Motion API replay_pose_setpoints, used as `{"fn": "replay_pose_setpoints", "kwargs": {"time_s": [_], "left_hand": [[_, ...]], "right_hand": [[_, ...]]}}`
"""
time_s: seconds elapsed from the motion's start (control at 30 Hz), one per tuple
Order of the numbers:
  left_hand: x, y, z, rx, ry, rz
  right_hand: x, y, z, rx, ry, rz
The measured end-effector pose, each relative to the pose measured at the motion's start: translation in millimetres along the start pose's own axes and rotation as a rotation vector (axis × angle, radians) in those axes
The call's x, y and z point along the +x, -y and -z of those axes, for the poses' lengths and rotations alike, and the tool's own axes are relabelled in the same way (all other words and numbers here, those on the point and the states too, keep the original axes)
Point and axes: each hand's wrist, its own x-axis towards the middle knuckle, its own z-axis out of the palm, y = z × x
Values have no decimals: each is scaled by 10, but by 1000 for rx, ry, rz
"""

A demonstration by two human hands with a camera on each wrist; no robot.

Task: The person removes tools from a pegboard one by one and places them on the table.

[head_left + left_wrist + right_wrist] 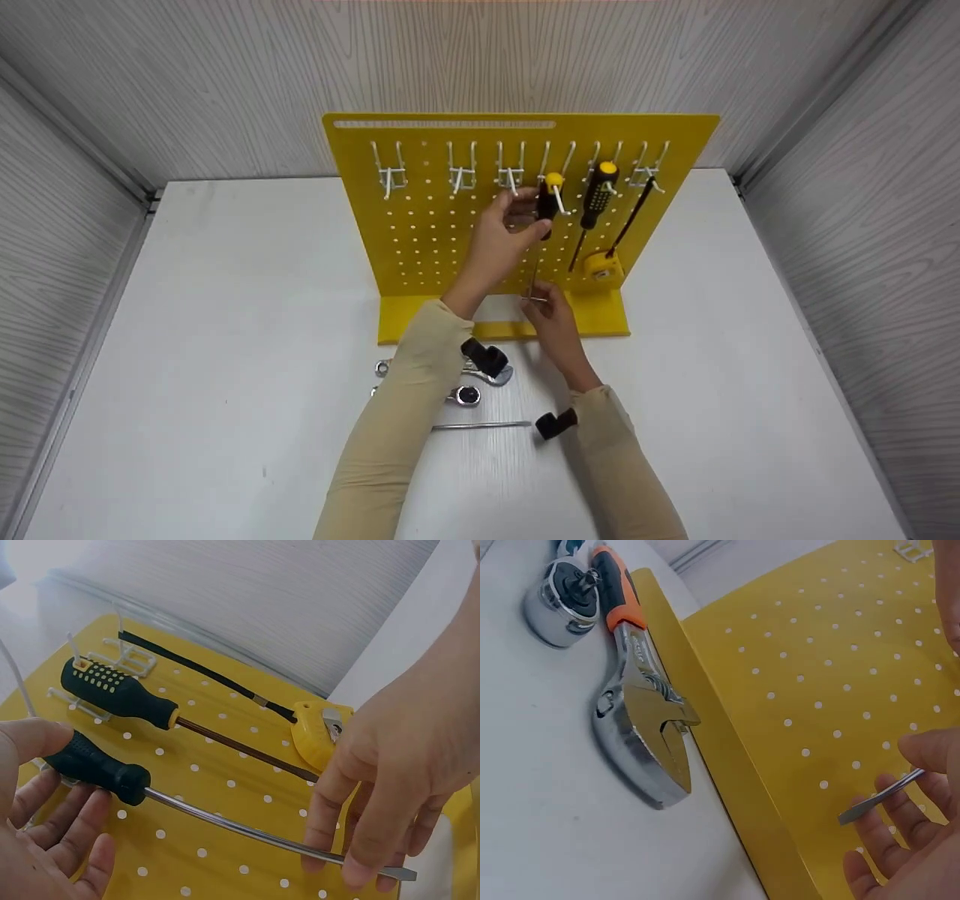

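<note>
A slotted screwdriver with a black handle point(97, 769) hangs tip-down at a white hook on the yellow pegboard point(427, 247). My left hand point(495, 236) holds that handle, thumb on one side and fingers on the other. Lower down, my right hand point(553, 326) pinches the metal shaft close to its flat tip point(857, 811). To the right hangs a second screwdriver point(598, 195), its handle black with yellow dots. Farther right, a yellow tape measure point(602, 265) dangles by its black strap.
White hooks point(463, 176) line the board's upper part. On the table in front lie an adjustable wrench point(641, 720) with an orange and black handle, a ratchet point(562, 600) and a metal rod point(480, 426), partly behind my left sleeve.
</note>
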Motion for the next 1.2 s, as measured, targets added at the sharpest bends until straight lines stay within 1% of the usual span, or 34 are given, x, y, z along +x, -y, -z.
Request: {"fn": "replay_pose_setpoints", "kwargs": {"time_s": [0.03, 0.17, 0.3, 0.43, 0.63, 0.8, 1.03, 1.2], "left_hand": [[-5, 3, -1, 2, 3, 1], [-19, 20, -1, 5, 11, 14], [-22, 50, -2, 11, 11, 42], [-14, 67, -10, 22, 12, 60], [-10, 51, -24, 31, -1, 58], [-29, 29, -33, 36, 1, 56], [-69, 9, -46, 4, 15, 42], [-105, -26, -65, -2, 20, 28]], "right_hand": [[-28, -3, 2, 10, 13, -2], [-121, -51, 7, -10, 52, 24], [-202, -84, 6, -29, 79, 49], [-278, -83, -2, -26, 100, 46], [-330, -85, 9, -60, 78, 42], [-341, -89, 45, -33, 62, 50], [-381, -83, 97, 0, 54, 62], [-415, -51, 126, 9, 55, 60]]}}
